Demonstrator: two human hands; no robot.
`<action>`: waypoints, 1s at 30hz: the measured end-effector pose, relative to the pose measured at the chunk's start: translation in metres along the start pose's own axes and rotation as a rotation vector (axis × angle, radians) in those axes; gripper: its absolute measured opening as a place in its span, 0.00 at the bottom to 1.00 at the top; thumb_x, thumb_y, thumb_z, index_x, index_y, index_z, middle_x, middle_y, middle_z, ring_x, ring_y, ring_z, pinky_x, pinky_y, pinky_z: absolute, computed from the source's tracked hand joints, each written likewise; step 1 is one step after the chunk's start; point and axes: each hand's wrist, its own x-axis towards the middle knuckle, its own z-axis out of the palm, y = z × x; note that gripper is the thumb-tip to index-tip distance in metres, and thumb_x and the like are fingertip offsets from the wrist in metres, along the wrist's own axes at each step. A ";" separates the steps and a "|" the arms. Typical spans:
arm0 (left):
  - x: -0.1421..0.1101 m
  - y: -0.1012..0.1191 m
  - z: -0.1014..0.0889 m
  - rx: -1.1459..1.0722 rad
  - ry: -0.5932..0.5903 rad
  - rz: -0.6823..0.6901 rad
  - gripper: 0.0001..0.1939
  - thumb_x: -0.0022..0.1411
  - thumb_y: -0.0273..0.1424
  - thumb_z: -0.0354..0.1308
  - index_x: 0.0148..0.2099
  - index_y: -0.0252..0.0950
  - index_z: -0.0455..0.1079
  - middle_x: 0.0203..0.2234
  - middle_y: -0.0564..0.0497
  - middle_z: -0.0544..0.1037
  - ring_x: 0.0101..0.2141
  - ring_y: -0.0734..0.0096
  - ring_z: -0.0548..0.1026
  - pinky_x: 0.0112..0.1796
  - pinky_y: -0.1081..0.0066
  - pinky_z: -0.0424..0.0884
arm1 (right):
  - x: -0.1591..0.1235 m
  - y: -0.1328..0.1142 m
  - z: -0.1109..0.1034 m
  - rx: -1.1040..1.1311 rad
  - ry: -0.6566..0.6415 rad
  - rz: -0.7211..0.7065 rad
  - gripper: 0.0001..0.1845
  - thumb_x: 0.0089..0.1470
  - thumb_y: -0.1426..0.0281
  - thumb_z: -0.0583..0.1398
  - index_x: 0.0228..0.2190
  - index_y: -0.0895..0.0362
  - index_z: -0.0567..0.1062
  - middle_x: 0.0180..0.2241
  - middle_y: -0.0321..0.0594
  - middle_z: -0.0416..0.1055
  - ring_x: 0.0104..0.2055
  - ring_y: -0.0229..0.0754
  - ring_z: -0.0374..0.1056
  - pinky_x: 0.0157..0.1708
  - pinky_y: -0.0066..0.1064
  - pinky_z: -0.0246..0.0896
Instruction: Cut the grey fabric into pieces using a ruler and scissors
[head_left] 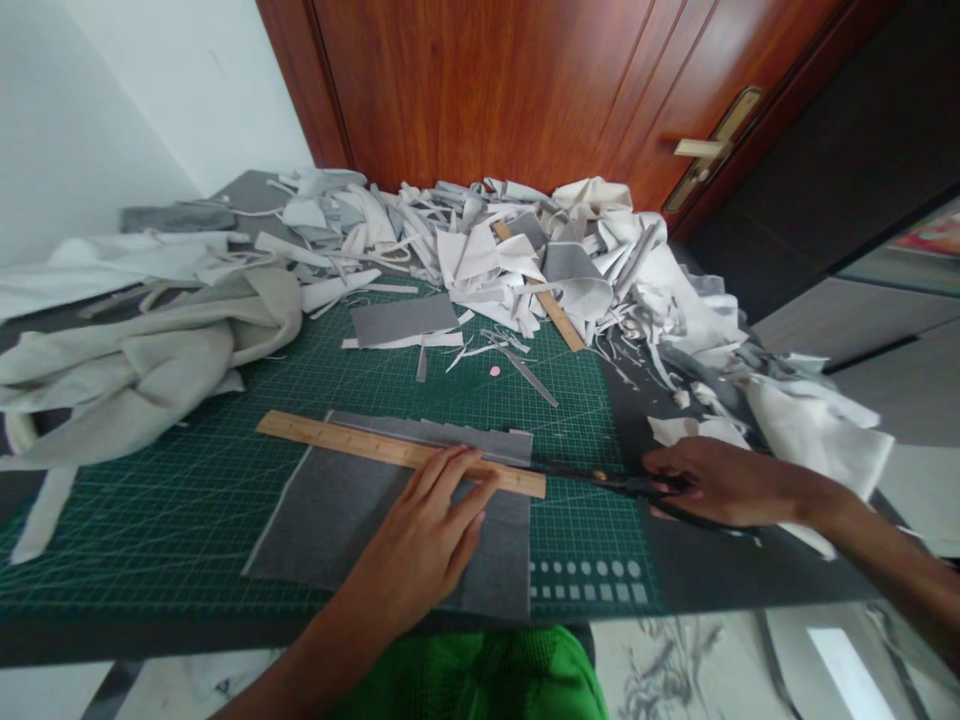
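A piece of grey fabric [315,510] lies on the green cutting mat [577,400]. Across its upper part rests a wooden ruler [360,441], slightly slanted. My left hand [427,515] is flat on the ruler and fabric, fingers stretched out and pressing down. From the right, my right hand [705,482] grips a pair of black scissors [600,477] by the handles. Their blades reach the fabric's right edge, just above the ruler's end. How far the blades are apart is hard to make out. A narrow fabric strip [435,432] shows above the ruler.
Heaped white and grey fabric scraps [480,260] line the back and right side. Among them lies a second wooden ruler [555,315]. A smaller grey piece [405,320] and thin offcuts sit mid-mat. Bunched beige cloth [150,360] is at left. Behind stands a wooden door [487,90].
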 end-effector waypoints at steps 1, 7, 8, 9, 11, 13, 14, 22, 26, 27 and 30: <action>0.000 0.000 0.001 -0.007 -0.002 -0.009 0.21 0.72 0.24 0.50 0.64 0.39 0.67 0.61 0.42 0.68 0.63 0.53 0.65 0.62 0.50 0.68 | 0.000 -0.003 0.002 -0.030 -0.006 0.017 0.14 0.60 0.58 0.58 0.29 0.54 0.68 0.25 0.36 0.71 0.27 0.40 0.68 0.27 0.30 0.50; -0.004 -0.001 -0.005 -0.084 0.009 -0.075 0.22 0.72 0.23 0.48 0.64 0.40 0.66 0.57 0.43 0.69 0.61 0.57 0.66 0.61 0.54 0.68 | 0.003 -0.011 0.013 -0.198 0.064 0.070 0.08 0.57 0.62 0.59 0.32 0.53 0.70 0.28 0.39 0.76 0.31 0.46 0.73 0.30 0.33 0.50; -0.003 -0.003 -0.010 -0.105 0.002 -0.074 0.22 0.72 0.23 0.48 0.64 0.40 0.66 0.57 0.43 0.70 0.60 0.58 0.67 0.61 0.56 0.68 | 0.003 -0.012 0.013 -0.211 0.068 0.076 0.08 0.57 0.62 0.59 0.32 0.53 0.70 0.28 0.39 0.76 0.31 0.47 0.73 0.31 0.34 0.51; -0.001 -0.005 -0.017 -0.125 -0.014 -0.064 0.22 0.72 0.23 0.47 0.64 0.40 0.66 0.57 0.44 0.70 0.59 0.60 0.68 0.60 0.58 0.68 | 0.004 -0.013 0.014 -0.220 0.070 0.080 0.08 0.56 0.61 0.59 0.33 0.53 0.71 0.28 0.39 0.76 0.31 0.47 0.74 0.31 0.34 0.51; 0.007 -0.012 -0.033 -0.154 -0.079 -0.010 0.21 0.72 0.23 0.47 0.63 0.41 0.66 0.55 0.46 0.72 0.56 0.62 0.71 0.57 0.61 0.70 | 0.004 -0.014 0.013 -0.236 0.073 0.080 0.09 0.56 0.61 0.59 0.33 0.54 0.71 0.28 0.40 0.76 0.31 0.48 0.74 0.31 0.34 0.51; 0.024 -0.021 -0.046 -0.162 -0.155 0.050 0.18 0.72 0.24 0.48 0.60 0.40 0.69 0.53 0.46 0.74 0.54 0.62 0.73 0.55 0.61 0.70 | 0.006 -0.014 0.013 -0.252 0.076 0.072 0.09 0.56 0.61 0.59 0.33 0.54 0.71 0.28 0.40 0.77 0.31 0.48 0.74 0.30 0.34 0.51; 0.036 -0.026 -0.049 -0.166 -0.175 0.072 0.17 0.72 0.25 0.48 0.58 0.39 0.70 0.52 0.46 0.75 0.53 0.61 0.73 0.55 0.60 0.70 | 0.006 -0.015 0.013 -0.260 0.079 0.066 0.09 0.56 0.61 0.59 0.33 0.54 0.71 0.28 0.40 0.77 0.31 0.48 0.74 0.30 0.34 0.51; 0.126 -0.058 -0.006 -0.392 -0.386 0.331 0.07 0.72 0.33 0.57 0.45 0.37 0.74 0.40 0.48 0.78 0.45 0.63 0.74 0.53 0.61 0.64 | 0.011 -0.022 0.017 -0.309 0.091 0.090 0.11 0.57 0.60 0.58 0.35 0.55 0.72 0.30 0.43 0.79 0.34 0.50 0.76 0.31 0.34 0.53; 0.136 -0.062 0.011 -0.499 -0.388 0.371 0.08 0.69 0.33 0.60 0.36 0.36 0.72 0.33 0.50 0.77 0.37 0.67 0.73 0.43 0.67 0.65 | 0.011 -0.027 0.016 -0.326 0.083 0.123 0.12 0.57 0.60 0.58 0.36 0.56 0.72 0.31 0.45 0.79 0.35 0.51 0.77 0.31 0.35 0.52; 0.136 -0.063 0.012 -0.513 -0.384 0.366 0.09 0.69 0.34 0.60 0.35 0.36 0.72 0.32 0.51 0.76 0.35 0.68 0.72 0.41 0.68 0.64 | 0.011 -0.028 0.016 -0.323 0.082 0.127 0.12 0.57 0.59 0.58 0.36 0.55 0.72 0.32 0.44 0.79 0.35 0.51 0.77 0.31 0.35 0.52; 0.135 -0.063 0.013 -0.532 -0.366 0.342 0.10 0.68 0.35 0.61 0.34 0.36 0.71 0.28 0.52 0.75 0.32 0.69 0.69 0.37 0.69 0.62 | 0.011 -0.027 0.016 -0.314 0.079 0.122 0.12 0.57 0.59 0.58 0.35 0.55 0.72 0.32 0.43 0.80 0.35 0.51 0.77 0.31 0.35 0.51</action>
